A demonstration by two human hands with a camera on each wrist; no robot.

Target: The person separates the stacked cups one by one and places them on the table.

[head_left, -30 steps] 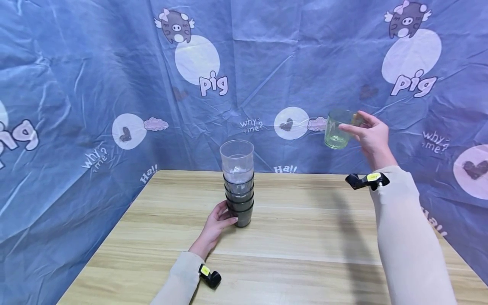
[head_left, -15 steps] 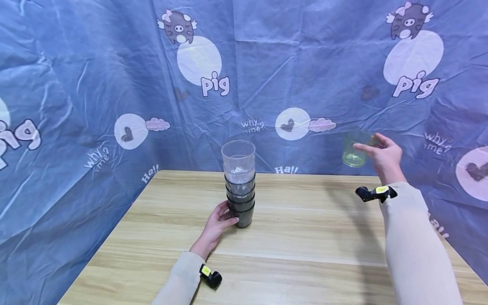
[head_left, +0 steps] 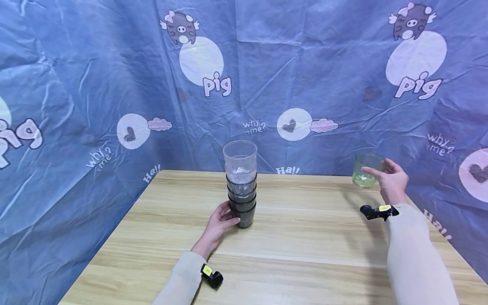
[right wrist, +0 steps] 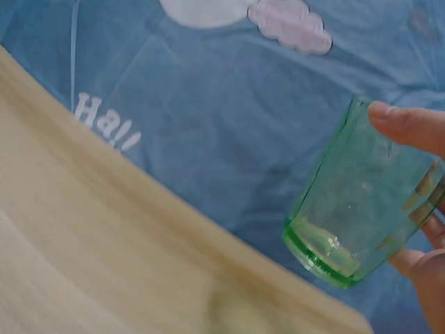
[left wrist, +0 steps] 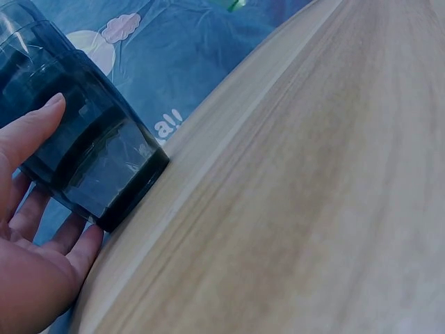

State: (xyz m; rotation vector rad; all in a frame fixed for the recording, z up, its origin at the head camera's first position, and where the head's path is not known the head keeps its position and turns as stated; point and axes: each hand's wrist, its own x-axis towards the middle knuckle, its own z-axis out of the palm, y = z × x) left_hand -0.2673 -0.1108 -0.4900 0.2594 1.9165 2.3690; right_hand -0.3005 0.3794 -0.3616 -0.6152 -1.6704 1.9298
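Note:
A tall stack of nested cups rises from the middle of the table: a clear cup (head_left: 240, 163) on top and several dark grey cups (head_left: 244, 206) below it. My left hand (head_left: 217, 224) grips the lowest grey cup from the left side, thumb in front and fingers behind, as the left wrist view also shows. At the right, my right hand (head_left: 393, 181) holds a transparent green cup (head_left: 364, 171) by its side, upright, above the far right part of the table. In the right wrist view the thumb (right wrist: 403, 125) lies near the cup's rim and the other fingers go behind it.
The wooden table (head_left: 297, 254) ends at the back against a blue printed curtain (head_left: 267, 76), which also hangs along the left and right sides. Black wrist cameras sit on both sleeves. A shadow of the right arm falls on the table.
The right hand has brought the green cup down and to the right, from high before the curtain to near the table's back right. The left hand and the stack have stayed in place.

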